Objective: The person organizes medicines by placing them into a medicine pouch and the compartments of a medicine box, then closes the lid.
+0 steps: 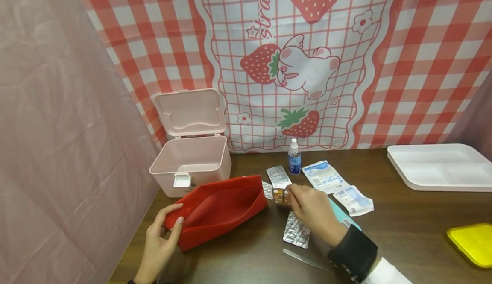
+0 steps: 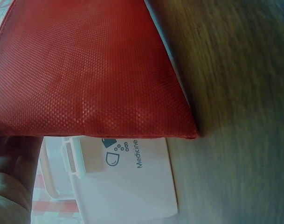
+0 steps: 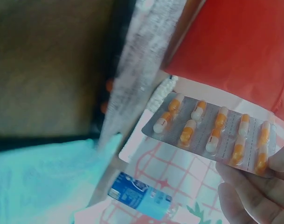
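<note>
A red fabric pouch leans with its mouth gaping toward the head camera. My left hand grips its left end between thumb and fingers. To the right of the pouch, my right hand pinches one end of a blister pack of orange-and-white capsules, held off the table. Another blister pack, silver side up, lies below that hand. More packs, one silver-backed and one with round bumps, lie near the pouch's right end. A turquoise packet is partly hidden behind my right forearm.
A pink medicine box stands lid-up behind the pouch. Past my right hand are a small blue-labelled bottle, a Surgical packet and a white packet. Metal tweezers lie in front. Rightward are a white tray and a yellow case.
</note>
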